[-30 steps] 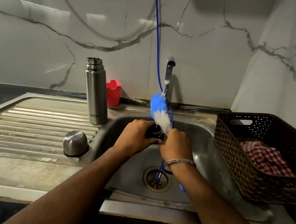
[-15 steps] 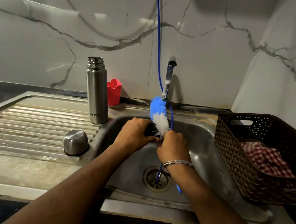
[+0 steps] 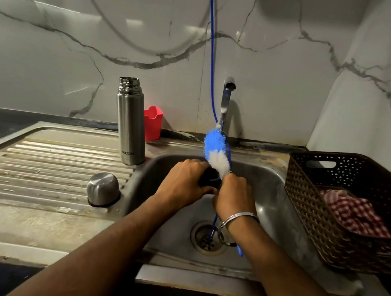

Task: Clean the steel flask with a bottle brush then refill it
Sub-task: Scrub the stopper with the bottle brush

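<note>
Over the sink [image 3: 270,180], left hand [image 3: 183,185] grips a black stopper [image 3: 209,177], right hand [image 3: 235,195] grips the bottle brush [image 3: 216,150]; left of the sink, the steel flask [image 3: 131,121] stands open, apparently unrefilled.

Single head cam, wide-angle, worn by the person, looking forward and down over a steel sink [image 3: 269,196]. Close range: both forearms enter from the near edge, left hand [image 3: 183,185] and right hand [image 3: 235,195] sit about centre frame. Far side ends at the marble wall [image 3: 54,60]; drainboard [image 3: 54,169] fills left, brown basket [image 3: 328,210] cut off at right. No second view, so no overlap.
</note>
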